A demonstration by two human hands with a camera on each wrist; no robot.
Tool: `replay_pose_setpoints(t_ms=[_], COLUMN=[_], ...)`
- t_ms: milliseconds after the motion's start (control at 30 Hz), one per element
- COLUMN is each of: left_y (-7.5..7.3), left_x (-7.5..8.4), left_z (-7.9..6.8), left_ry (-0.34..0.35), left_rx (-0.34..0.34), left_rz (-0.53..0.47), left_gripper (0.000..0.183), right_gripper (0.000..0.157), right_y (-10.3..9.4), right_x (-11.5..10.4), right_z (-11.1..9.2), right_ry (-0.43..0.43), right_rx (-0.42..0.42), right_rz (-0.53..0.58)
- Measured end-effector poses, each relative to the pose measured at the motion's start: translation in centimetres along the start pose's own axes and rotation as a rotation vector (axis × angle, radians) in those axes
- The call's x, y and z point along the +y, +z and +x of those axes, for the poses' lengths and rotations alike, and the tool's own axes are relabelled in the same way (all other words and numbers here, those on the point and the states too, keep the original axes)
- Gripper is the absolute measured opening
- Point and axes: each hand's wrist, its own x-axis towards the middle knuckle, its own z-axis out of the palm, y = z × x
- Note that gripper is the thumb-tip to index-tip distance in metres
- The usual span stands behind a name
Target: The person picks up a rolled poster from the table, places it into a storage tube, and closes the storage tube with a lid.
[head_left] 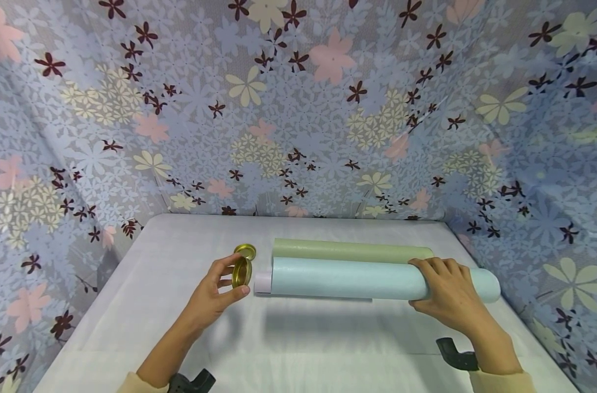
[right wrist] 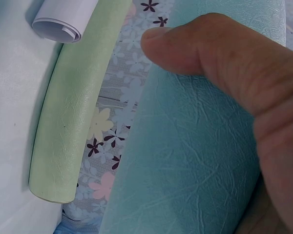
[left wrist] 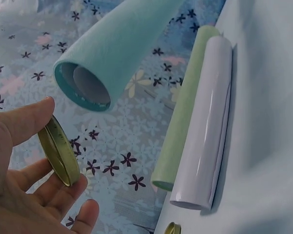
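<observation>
My left hand pinches a gold round lid by its rim, held on edge between thumb and fingers. My right hand grips a light blue cardboard tube near its right end, keeping it raised above the table. In the left wrist view the tube's near end is uncovered, and a pale round shape shows inside; I cannot tell what it is. The lid is close to that end but apart from it. Textured blue surface and my right thumb fill much of the right wrist view.
A light green tube lies on the white-covered table behind the blue one. Beside it rests a rolled white sheet, mostly hidden in the head view. Another gold lid lies near their left ends. Flowered cloth surrounds the table's back and sides.
</observation>
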Motion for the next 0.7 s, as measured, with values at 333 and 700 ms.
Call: replay_pose_setpoints(t_ms=[333, 700], left_y=[0.6, 1.4], left_x=[0.3, 0.9], left_z=[-0.1, 0.1], left_ry=[0.066, 0.019], left_rx=[-0.052, -0.107], left_rz=[-0.031, -0.091], left_gripper=[0.069, 0.069], right_gripper=[0.081, 0.081], right_y=[0.0, 0.0], right_x=[-0.1, -0.1], right_z=[0.1, 0.1], right_ry=[-0.002, -0.01], right_rx=[-0.003, 0.0], right_rz=[0.002, 0.001])
